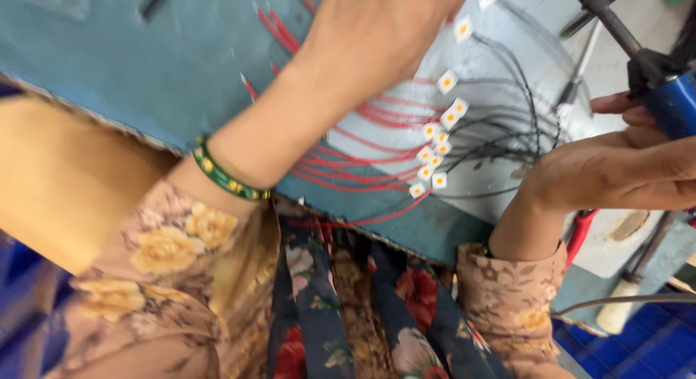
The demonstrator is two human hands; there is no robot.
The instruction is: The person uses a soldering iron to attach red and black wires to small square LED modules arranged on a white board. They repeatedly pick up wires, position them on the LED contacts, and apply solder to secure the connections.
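The left hand (pixel 377 31) reached forward over the blue-green worktable (pixel 145 67), its back to the camera and its fingers out of sight past the top edge, so whether it was spread or pinching something could not be told. A green and gold beaded bangle (pixel 226 175) sat on that wrist, above a tan floral sleeve (pixel 167 263).

The right hand (pixel 623 172) was curled around the blue-handled soldering tool (pixel 670 96), fingers wrapped over the handle at the right edge of the view; the tool's dark metal shaft (pixel 605 13) ran up and to the left from the grip.

Between the two hands, on a pale sheet (pixel 500 96) laid on the table, lay a row of small white square chips with yellow centres (pixel 437 148), each joined to thin red wires (pixel 348 169) fanning left and thin black wires (pixel 507 136) fanning right. The left forearm crossed above the red wires. The picture was blurred, so the tool's tip was probably clear of the chips, though this could not be seen for sure.

A red-handled tool (pixel 580 234) showed just under the right wrist.
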